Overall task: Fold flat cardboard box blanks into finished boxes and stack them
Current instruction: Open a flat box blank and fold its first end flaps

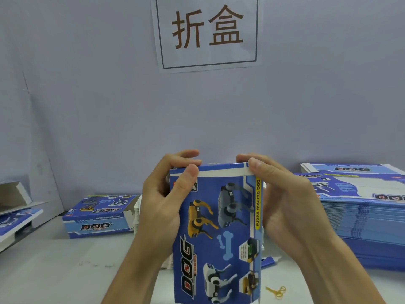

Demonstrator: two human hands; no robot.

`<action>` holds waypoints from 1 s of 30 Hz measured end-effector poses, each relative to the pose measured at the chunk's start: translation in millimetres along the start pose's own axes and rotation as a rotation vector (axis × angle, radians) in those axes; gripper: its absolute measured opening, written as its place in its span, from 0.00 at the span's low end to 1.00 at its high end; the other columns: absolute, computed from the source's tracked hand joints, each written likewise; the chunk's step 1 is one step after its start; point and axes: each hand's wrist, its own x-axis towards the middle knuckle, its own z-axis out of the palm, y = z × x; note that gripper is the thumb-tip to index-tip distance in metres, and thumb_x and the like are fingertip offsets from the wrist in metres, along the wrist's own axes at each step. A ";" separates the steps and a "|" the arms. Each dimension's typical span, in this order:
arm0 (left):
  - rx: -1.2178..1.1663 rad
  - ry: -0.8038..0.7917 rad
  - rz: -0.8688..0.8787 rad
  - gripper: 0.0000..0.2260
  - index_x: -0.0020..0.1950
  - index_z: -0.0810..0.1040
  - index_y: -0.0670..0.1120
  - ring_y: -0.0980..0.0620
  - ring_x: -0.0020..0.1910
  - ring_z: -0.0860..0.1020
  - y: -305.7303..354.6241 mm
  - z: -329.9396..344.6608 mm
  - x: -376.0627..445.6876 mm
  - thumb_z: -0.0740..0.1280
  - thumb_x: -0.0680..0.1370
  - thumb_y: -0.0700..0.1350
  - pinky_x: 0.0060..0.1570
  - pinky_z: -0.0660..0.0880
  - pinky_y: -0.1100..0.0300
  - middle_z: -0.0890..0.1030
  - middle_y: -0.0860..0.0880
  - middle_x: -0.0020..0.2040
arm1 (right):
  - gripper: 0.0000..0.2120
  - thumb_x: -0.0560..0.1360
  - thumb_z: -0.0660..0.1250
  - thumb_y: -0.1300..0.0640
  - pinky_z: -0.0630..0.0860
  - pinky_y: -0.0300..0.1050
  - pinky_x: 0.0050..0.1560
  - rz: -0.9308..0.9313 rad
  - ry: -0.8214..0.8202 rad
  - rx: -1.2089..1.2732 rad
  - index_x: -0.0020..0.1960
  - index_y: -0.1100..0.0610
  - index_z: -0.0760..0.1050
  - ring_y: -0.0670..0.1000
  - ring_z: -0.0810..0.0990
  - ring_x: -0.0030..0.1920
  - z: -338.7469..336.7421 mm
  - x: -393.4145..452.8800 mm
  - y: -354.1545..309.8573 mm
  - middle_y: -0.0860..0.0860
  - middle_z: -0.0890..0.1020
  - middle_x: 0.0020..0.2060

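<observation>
A blue box [219, 233] printed with robot dogs and the word DOG stands upright in front of me, its printed face toward the camera. My left hand [162, 200] grips its upper left corner, thumb on the front and fingers curled over the top flap. My right hand [282, 198] grips the upper right corner in the same way, thumb pressing the white fold line. A finished box [98, 218] lies on the table at the left. A tall stack of flat blanks [361, 216] sits at the right.
A white table [65, 270] carries everything. More folded boxes [13, 213] lie at the far left edge. Yellow rubber bands [277, 291] lie on the table at lower right. A paper sign [208, 31] hangs on the grey wall behind.
</observation>
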 end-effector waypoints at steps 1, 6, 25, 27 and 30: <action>-0.005 0.009 -0.011 0.10 0.46 0.81 0.51 0.43 0.55 0.84 0.4 0.0 1.0 0.73 0.74 0.57 0.39 0.83 0.52 0.81 0.52 0.62 | 0.11 0.68 0.70 0.50 0.77 0.70 0.60 0.002 0.000 -0.010 0.48 0.51 0.86 0.61 0.84 0.57 0.1 0.0 0.1 0.56 0.86 0.50; 0.009 0.067 -0.025 0.08 0.41 0.80 0.52 0.43 0.50 0.85 0.8 3.3 3.5 0.69 0.71 0.55 0.37 0.83 0.54 0.83 0.53 0.58 | 0.11 0.71 0.69 0.47 0.81 0.66 0.53 -0.063 -0.005 -0.072 0.50 0.50 0.84 0.62 0.85 0.52 3.2 0.4 5.1 0.58 0.86 0.50; 0.979 -0.017 0.330 0.13 0.56 0.84 0.62 0.60 0.45 0.84 36.6 7.9 3.7 0.66 0.75 0.59 0.43 0.83 0.55 0.87 0.58 0.47 | 0.18 0.72 0.74 0.47 0.79 0.40 0.54 -0.380 -0.015 -0.604 0.61 0.44 0.76 0.45 0.80 0.59 21.6 -2.9 21.4 0.51 0.78 0.60; 0.956 -0.007 0.350 0.12 0.56 0.84 0.60 0.63 0.46 0.84 37.8 7.4 4.1 0.67 0.75 0.56 0.43 0.83 0.58 0.86 0.59 0.48 | 0.25 0.71 0.75 0.45 0.78 0.46 0.61 -0.369 -0.041 -0.632 0.66 0.40 0.73 0.45 0.77 0.63 20.6 -3.0 21.9 0.44 0.77 0.62; 0.942 0.017 0.382 0.10 0.54 0.85 0.57 0.64 0.45 0.84 36.0 5.7 5.1 0.69 0.75 0.53 0.42 0.83 0.59 0.86 0.60 0.47 | 0.30 0.71 0.74 0.47 0.79 0.39 0.56 -0.374 -0.042 -0.551 0.70 0.38 0.69 0.41 0.79 0.60 20.2 -2.9 20.7 0.33 0.77 0.60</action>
